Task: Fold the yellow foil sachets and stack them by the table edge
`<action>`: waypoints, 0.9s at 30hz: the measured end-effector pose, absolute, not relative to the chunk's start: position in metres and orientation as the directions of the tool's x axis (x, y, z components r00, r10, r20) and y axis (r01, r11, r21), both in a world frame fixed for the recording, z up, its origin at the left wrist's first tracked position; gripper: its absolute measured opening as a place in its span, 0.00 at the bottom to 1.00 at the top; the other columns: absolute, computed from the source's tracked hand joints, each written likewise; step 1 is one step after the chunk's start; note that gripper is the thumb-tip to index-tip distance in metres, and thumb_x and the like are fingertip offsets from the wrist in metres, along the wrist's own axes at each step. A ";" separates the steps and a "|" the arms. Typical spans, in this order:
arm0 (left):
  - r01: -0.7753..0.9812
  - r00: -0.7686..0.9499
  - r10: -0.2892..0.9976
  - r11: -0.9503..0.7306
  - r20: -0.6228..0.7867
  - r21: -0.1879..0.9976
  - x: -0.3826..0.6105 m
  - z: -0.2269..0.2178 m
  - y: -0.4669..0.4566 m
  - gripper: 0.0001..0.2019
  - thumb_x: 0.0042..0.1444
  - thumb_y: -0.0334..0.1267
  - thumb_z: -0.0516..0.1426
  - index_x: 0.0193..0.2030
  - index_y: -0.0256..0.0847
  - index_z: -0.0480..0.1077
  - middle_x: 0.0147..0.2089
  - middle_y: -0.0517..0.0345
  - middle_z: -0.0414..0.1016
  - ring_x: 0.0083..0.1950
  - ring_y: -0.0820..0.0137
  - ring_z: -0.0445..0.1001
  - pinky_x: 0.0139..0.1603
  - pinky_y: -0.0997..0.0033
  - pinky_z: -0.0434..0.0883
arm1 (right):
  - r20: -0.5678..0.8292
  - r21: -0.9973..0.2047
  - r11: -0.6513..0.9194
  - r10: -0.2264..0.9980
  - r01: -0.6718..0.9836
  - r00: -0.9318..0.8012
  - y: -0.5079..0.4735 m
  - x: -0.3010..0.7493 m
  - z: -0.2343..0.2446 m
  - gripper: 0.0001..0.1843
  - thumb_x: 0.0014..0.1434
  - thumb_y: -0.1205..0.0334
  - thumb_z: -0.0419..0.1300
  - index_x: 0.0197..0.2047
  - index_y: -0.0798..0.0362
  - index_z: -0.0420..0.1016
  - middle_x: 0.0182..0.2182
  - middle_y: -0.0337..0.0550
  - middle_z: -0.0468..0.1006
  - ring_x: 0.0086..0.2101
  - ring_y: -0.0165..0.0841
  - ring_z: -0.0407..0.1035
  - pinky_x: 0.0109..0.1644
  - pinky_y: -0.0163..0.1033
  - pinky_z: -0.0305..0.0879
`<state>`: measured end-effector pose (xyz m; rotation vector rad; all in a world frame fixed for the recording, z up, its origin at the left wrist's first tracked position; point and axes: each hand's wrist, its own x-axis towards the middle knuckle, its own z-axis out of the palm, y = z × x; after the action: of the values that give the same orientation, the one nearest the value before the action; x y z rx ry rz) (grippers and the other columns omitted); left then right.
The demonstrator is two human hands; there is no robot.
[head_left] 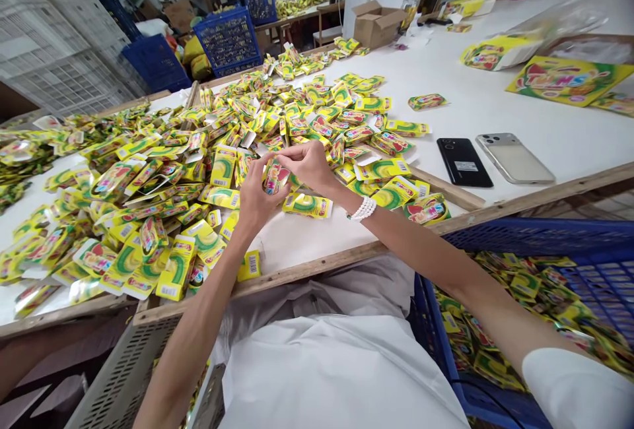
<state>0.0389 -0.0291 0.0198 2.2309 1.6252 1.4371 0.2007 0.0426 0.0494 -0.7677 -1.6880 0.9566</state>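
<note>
A small yellow and green printed carton (273, 178) is held up over the table between my two hands. My left hand (257, 195) wraps its fingers and thumb around the carton's left side and bottom. At its top right, my right hand (310, 164) pinches the upper edge, fingertips together; a bead bracelet circles that wrist. Just below the hands lies another carton (307, 205) on the white tabletop. A large heap of similar cartons (218, 132) spreads around and beyond both hands, some with white end flaps sticking out.
Two phones, one black (464, 162) and one silver (515, 158), lie to the right. A larger printed box (569, 80) sits behind them. Wooden strips (317, 266) edge the table. Blue crate (515, 231) at lower right holds packets; an open cardboard box (377, 25) stands at the back.
</note>
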 end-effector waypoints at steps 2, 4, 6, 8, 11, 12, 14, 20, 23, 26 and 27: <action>0.740 0.017 0.749 -0.455 0.662 0.495 0.039 0.017 -0.029 0.32 0.62 0.43 0.67 0.71 0.44 0.67 0.69 0.46 0.76 0.69 0.56 0.76 0.69 0.56 0.77 | 0.451 -0.882 0.472 0.838 -0.008 -0.306 0.044 0.203 0.052 0.10 0.61 0.64 0.67 0.39 0.59 0.91 0.39 0.50 0.89 0.38 0.40 0.83 0.41 0.38 0.77; 0.741 0.010 0.749 -0.450 0.663 0.498 0.038 0.015 -0.028 0.33 0.62 0.43 0.67 0.73 0.44 0.66 0.70 0.46 0.76 0.70 0.56 0.76 0.70 0.57 0.77 | 0.457 -0.880 0.475 0.830 -0.025 -0.321 0.045 0.206 0.054 0.09 0.60 0.64 0.68 0.40 0.58 0.91 0.40 0.51 0.89 0.40 0.40 0.83 0.43 0.39 0.78; 0.744 0.007 0.752 -0.444 0.659 0.499 0.036 0.013 -0.027 0.33 0.62 0.43 0.67 0.73 0.44 0.66 0.70 0.46 0.76 0.71 0.55 0.76 0.71 0.56 0.77 | 0.464 -0.875 0.484 0.824 -0.024 -0.326 0.045 0.208 0.056 0.08 0.61 0.64 0.68 0.37 0.57 0.90 0.38 0.50 0.89 0.40 0.40 0.83 0.44 0.39 0.78; 0.742 0.010 0.752 -0.448 0.659 0.500 0.035 0.012 -0.026 0.33 0.63 0.44 0.67 0.73 0.43 0.67 0.71 0.45 0.76 0.71 0.54 0.76 0.73 0.55 0.76 | 0.463 -0.874 0.486 0.823 -0.013 -0.328 0.046 0.209 0.056 0.07 0.61 0.64 0.69 0.35 0.56 0.89 0.36 0.49 0.89 0.40 0.39 0.82 0.43 0.37 0.78; 0.737 0.008 0.755 -0.448 0.656 0.507 0.033 0.011 -0.026 0.34 0.62 0.44 0.68 0.73 0.43 0.68 0.70 0.46 0.77 0.71 0.55 0.77 0.73 0.56 0.76 | 0.454 -0.873 0.487 0.824 0.014 -0.339 0.047 0.210 0.056 0.07 0.60 0.61 0.72 0.36 0.56 0.89 0.35 0.48 0.88 0.39 0.39 0.81 0.40 0.37 0.77; 0.735 0.006 0.758 -0.445 0.652 0.512 0.032 0.011 -0.026 0.34 0.61 0.43 0.68 0.73 0.44 0.68 0.70 0.47 0.77 0.70 0.56 0.78 0.72 0.57 0.77 | 0.452 -0.872 0.489 0.822 0.022 -0.347 0.047 0.210 0.056 0.08 0.59 0.60 0.74 0.37 0.57 0.89 0.35 0.48 0.88 0.38 0.39 0.81 0.39 0.37 0.76; 0.738 -0.002 0.771 -0.429 0.637 0.521 0.030 0.010 -0.026 0.34 0.60 0.42 0.68 0.73 0.46 0.69 0.70 0.49 0.78 0.69 0.56 0.79 0.72 0.57 0.77 | 0.446 -0.871 0.491 0.816 0.033 -0.369 0.048 0.211 0.054 0.09 0.59 0.58 0.74 0.37 0.57 0.89 0.33 0.47 0.88 0.37 0.38 0.80 0.38 0.36 0.75; 0.780 -0.042 0.799 -0.350 0.600 0.520 0.026 0.006 -0.027 0.37 0.57 0.39 0.71 0.74 0.51 0.71 0.69 0.52 0.80 0.66 0.53 0.81 0.68 0.55 0.79 | 0.439 -0.871 0.491 0.795 0.020 -0.419 0.047 0.210 0.051 0.08 0.62 0.64 0.69 0.38 0.58 0.91 0.37 0.48 0.89 0.37 0.38 0.81 0.38 0.36 0.73; 0.797 -0.045 0.810 -0.324 0.585 0.509 0.028 0.006 -0.028 0.38 0.57 0.40 0.71 0.74 0.51 0.70 0.69 0.51 0.79 0.65 0.52 0.81 0.65 0.55 0.79 | 0.427 -0.877 0.480 0.802 0.024 -0.418 0.046 0.210 0.051 0.08 0.61 0.64 0.69 0.37 0.57 0.91 0.38 0.49 0.89 0.36 0.38 0.81 0.37 0.36 0.72; 0.821 -0.019 0.821 -0.313 0.570 0.477 0.033 0.008 -0.030 0.37 0.57 0.41 0.70 0.75 0.51 0.70 0.70 0.52 0.79 0.66 0.51 0.81 0.64 0.57 0.80 | 0.400 -0.895 0.443 0.850 0.054 -0.342 0.046 0.210 0.052 0.10 0.61 0.61 0.72 0.32 0.58 0.90 0.33 0.49 0.88 0.31 0.35 0.78 0.33 0.35 0.69; 0.827 -0.010 0.822 -0.314 0.570 0.467 0.035 0.009 -0.031 0.37 0.58 0.41 0.70 0.75 0.52 0.70 0.70 0.53 0.79 0.67 0.51 0.80 0.63 0.58 0.80 | 0.390 -0.904 0.425 0.868 0.053 -0.308 0.046 0.209 0.053 0.09 0.60 0.61 0.73 0.32 0.59 0.89 0.32 0.50 0.88 0.31 0.35 0.78 0.33 0.35 0.68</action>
<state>0.0352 -0.0306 0.0092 2.2148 1.8434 1.2670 0.2094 0.0461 0.0525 -0.8113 -1.6820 1.0229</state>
